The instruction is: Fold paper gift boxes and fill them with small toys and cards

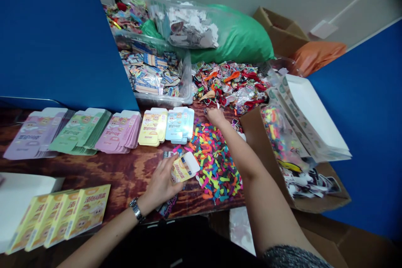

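Note:
My left hand (161, 178), with a metal watch on the wrist, is closed around a small yellow printed box (183, 167). The box's white top flap stands open toward the right. Reaching forward, my right hand (215, 116) is closed at the front edge of a heap of mixed small trinkets (230, 83). What its fingers pinch, if anything, is too small to make out. Under and beside my right forearm spreads a pile of bright uninflated balloons (216, 167). Printed packets (168, 207) lie partly hidden beneath my left hand.
Stacks of flat cartons in purple (37, 132), green (78, 130), pink (117, 132), yellow (153, 125) and blue (179, 123) line the left. Several filled yellow boxes (88, 205) lean in front. A see-through bin (186, 88) of packets stands behind; a cardboard box (264, 155) flanks the right.

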A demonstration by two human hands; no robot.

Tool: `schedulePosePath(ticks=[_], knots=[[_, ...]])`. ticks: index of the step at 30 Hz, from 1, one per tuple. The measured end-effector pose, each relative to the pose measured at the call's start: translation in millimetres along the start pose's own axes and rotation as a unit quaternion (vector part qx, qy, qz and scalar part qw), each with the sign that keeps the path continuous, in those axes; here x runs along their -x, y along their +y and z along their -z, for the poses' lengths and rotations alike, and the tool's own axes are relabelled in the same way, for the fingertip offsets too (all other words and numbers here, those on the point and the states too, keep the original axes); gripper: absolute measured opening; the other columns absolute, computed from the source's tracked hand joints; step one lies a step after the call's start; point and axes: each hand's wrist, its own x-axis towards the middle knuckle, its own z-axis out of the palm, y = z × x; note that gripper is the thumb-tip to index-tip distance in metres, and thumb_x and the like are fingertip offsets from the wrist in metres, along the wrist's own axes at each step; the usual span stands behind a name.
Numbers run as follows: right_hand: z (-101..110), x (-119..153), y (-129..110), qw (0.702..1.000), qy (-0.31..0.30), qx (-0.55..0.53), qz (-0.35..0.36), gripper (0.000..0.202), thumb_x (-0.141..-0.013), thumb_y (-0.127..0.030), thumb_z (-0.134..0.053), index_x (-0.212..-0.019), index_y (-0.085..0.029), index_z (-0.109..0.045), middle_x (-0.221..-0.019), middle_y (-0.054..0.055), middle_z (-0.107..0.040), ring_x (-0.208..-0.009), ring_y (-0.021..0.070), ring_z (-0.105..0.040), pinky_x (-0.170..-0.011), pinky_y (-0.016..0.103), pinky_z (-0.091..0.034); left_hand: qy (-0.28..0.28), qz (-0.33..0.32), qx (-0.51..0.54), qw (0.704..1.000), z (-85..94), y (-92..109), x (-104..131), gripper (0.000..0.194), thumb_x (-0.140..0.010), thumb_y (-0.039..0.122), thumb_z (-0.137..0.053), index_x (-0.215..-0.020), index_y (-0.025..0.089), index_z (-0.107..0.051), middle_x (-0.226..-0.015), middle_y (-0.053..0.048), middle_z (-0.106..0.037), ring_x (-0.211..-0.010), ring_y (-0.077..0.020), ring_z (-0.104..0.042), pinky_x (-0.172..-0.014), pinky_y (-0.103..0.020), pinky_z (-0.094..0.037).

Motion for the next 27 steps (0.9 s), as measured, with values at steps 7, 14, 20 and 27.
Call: schedulePosePath(ticks=[7,14,20,27], knots=[[3,-6,-14,0.999,-0.017,0.014,0.028,0.04,-0.092,-0.004,-0.033,-0.127,0.002,-0.051,-0.114,0.027,-0.058,-0.112,0.0266,-0.06,-0.098,0.036,-0.047,0.006,0.007,0.006,1.0,-0.8,0,-2,0.075,-0.076,0.03,-0.071,-0.141,0.017,-0.036,-0.124,-0.012,-0.054,-0.112,-0.0266,-0.053,-0.096,-0.04,-0.047],[30,36,-18,0.997,0.032,-0.067,-0.011,0.039,-0.094,-0.012,-0.038,-0.131,-0.008,-0.051,-0.117,0.019,-0.061,-0.109,0.0211,-0.062,-0.097,0.032,-0.049,0.076,0.029,0.019,0.997,8.7,-6,-2,0.069,-0.074,0.035,-0.074,-0.133,0.015,-0.045,-0.12,-0.012,-0.057,-0.112,-0.0274,-0.055,-0.097,-0.042,-0.047],[58,125,-81,0.827,0.087,-0.511,0.218,0.039,-0.095,-0.027,-0.043,-0.131,-0.011,-0.046,-0.109,0.009,-0.064,-0.09,0.0115,-0.064,-0.077,0.021,-0.053,0.121,0.064,0.028,0.99,13.5,-11,0,0.066,-0.073,0.036,-0.075,-0.13,0.014,-0.049,-0.118,-0.011,-0.06,-0.109,-0.0266,-0.058,-0.096,-0.041,-0.048],[56,188,-139,0.882,0.131,-0.358,0.277,0.023,-0.093,-0.019,-0.051,-0.115,-0.017,-0.058,-0.099,0.003,-0.066,-0.084,0.0109,-0.063,-0.077,0.021,-0.049,0.147,0.047,0.029,0.988,18.8,-7,7,0.067,-0.071,0.032,-0.075,-0.131,0.014,-0.049,-0.117,-0.011,-0.06,-0.11,-0.0263,-0.058,-0.097,-0.041,-0.048]])
